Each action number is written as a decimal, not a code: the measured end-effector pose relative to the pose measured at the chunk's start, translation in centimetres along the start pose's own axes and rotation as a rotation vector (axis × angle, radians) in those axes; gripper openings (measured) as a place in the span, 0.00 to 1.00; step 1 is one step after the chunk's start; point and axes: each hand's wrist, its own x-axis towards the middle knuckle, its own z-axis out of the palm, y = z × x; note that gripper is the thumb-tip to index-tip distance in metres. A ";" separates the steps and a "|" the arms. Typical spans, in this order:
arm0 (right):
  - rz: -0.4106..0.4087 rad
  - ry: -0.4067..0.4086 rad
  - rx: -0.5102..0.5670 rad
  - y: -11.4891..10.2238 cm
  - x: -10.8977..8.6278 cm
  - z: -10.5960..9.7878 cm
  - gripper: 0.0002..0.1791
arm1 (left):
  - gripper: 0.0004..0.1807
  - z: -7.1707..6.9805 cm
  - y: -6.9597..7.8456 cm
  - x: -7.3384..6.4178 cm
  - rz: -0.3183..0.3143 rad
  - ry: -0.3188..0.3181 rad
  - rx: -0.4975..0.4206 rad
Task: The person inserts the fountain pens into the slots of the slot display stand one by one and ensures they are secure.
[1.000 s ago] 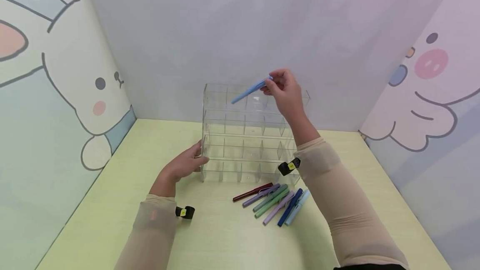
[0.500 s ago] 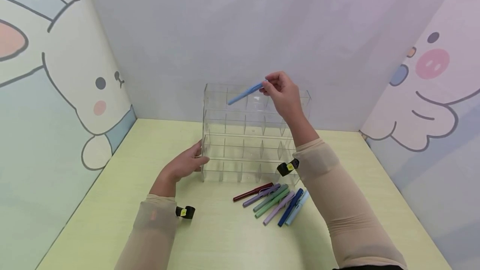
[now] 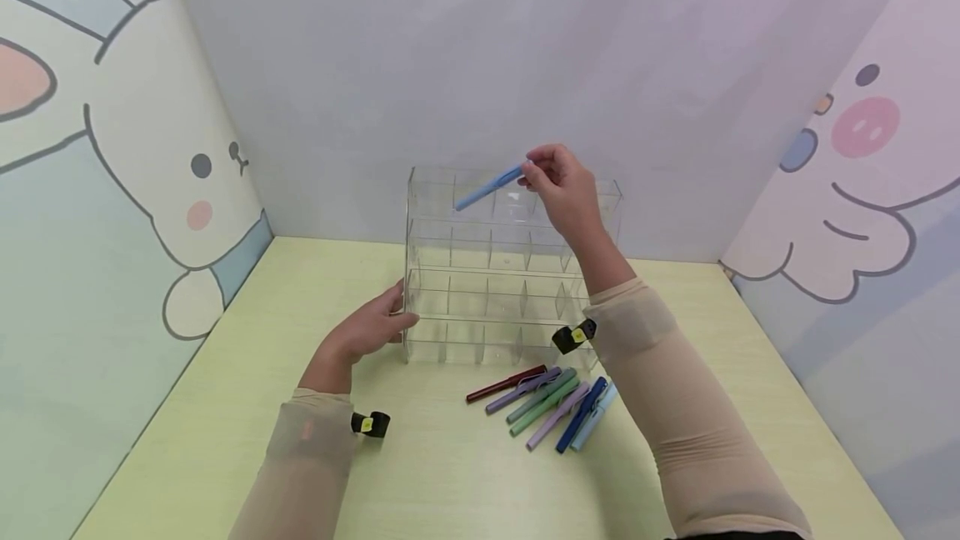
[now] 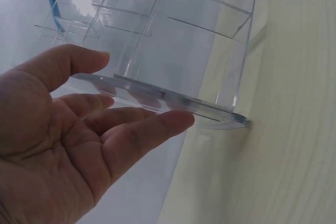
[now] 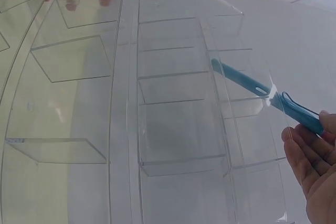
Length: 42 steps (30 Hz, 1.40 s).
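A clear acrylic pen rack (image 3: 506, 272) with stepped, divided tiers stands upright on the table. My left hand (image 3: 371, 327) holds its left side panel low down, thumb at the front edge. In the left wrist view, the fingers (image 4: 149, 129) lie along the panel's outer face. Over the top tier, my right hand (image 3: 566, 190) pinches a blue pen (image 3: 489, 187) by its clip end. The pen slants down to the left, its free end in front of the top-row compartments. The right wrist view shows the pen (image 5: 247, 82) partly behind clear plastic.
Several pens lie fanned on the table before the rack: a dark red pen (image 3: 504, 385), purple and green ones, a dark blue pen (image 3: 581, 415) and a pale blue pen (image 3: 592, 419). A grey wall (image 3: 480, 48) rises behind; cartoon-printed walls flank the table (image 3: 420, 473).
My right hand has shifted slightly left and down with the blue pen, then almost stopped. The left hand, the rack and the pens on the table stay where they were.
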 end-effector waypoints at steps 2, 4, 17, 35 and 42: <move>0.001 0.002 -0.003 -0.2 -0.1 0.1 0.15 | 0.41 0.0 0.0 0.0 0.002 -0.001 0.000; 0.004 0.004 -0.001 -0.5 -0.2 0.1 0.14 | 0.41 0.0 -0.1 0.1 0.006 -0.004 0.000; 0.031 0.002 -0.050 -2.9 -1.7 -0.9 0.26 | 0.40 0.2 -0.1 0.2 -0.003 -0.010 -0.002; -0.096 0.070 -0.012 -2.2 -4.9 -4.2 0.28 | 0.41 -0.4 -0.5 0.2 0.006 -0.020 -0.011; -0.142 0.117 -0.053 0.1 -7.0 -6.0 0.30 | 0.42 -0.5 -0.7 0.2 -0.008 -0.017 -0.013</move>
